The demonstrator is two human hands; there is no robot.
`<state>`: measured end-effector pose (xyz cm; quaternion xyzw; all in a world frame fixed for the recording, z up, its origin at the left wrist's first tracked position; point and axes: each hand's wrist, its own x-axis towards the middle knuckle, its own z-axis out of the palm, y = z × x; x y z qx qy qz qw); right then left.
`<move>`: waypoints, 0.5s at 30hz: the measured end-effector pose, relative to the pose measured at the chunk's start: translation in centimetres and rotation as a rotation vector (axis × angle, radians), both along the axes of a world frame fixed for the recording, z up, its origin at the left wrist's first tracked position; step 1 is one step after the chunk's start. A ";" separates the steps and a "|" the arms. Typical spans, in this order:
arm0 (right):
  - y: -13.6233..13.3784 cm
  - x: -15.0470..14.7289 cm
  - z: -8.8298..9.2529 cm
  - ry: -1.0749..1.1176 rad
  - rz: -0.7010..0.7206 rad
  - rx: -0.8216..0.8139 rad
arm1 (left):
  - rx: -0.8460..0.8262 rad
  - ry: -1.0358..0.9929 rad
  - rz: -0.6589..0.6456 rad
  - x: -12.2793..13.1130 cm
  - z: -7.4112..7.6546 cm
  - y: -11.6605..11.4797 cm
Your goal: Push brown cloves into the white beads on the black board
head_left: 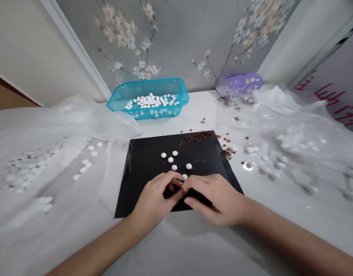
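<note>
My left hand [157, 193] and my right hand [218, 197] meet over the front of a black board [139, 172]. Thumb and fingers of the left are pinched together, and the right fingertips press in close beside them. Whatever is between them is too small and covered to make out. A small white ball [185, 176] sits right at the fingertips; I cannot tell whether it is touched. Beyond the hands several more white balls [170, 160] lie on the board, some with reddish-brown bits beside them. A heap of small reddish-brown star-shaped pieces [198, 137] covers the board's far right corner.
At the back stands a turquoise basket [147, 114] with many white balls. Clear plastic sheeting [64, 115] with white balls lies on the left. More crumpled plastic [297, 111], a purple packet [241, 82] and scattered balls [251, 149] are on the right. A flowered wall [176, 46] rises behind.
</note>
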<state>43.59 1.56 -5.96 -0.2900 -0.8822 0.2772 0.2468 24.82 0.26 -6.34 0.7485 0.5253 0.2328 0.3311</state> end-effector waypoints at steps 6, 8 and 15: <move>2.8 1.8 -1.0 0.009 -0.556 0.268 | 0.173 0.105 -0.066 0.1 -0.1 -0.2; 3.7 2.4 -1.4 -0.143 -0.611 0.305 | 0.225 0.154 -0.076 0.1 -0.1 -0.3; 4.6 3.0 -2.9 -0.371 -0.542 0.198 | 0.432 0.258 -0.089 -0.4 0.3 0.1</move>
